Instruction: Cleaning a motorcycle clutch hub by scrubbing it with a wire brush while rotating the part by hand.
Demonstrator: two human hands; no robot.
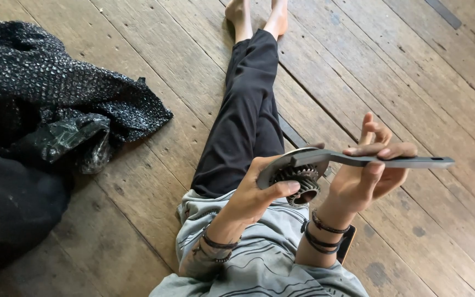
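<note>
Gripping grey toothed cog stack (302, 184) (greasy, stepped), flat wrench (380, 160) engaged.

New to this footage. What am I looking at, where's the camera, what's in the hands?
There is no machine here: a person works with two bare hands. The single picture comes from a camera worn on the person's head, looking down past a grey striped shirt and black trousers to bare feet at the top. The person sits on a wooden plank floor.

The left hand grips a stack of toothed metal gear rings with a round plate on top. The right hand holds the long flat handle of a grey metal wrench-like tool, whose head sits on the gear stack.

On the floor to the left lies a heap of black bubble wrap and plastic. Both wrists wear dark bands.
</note>
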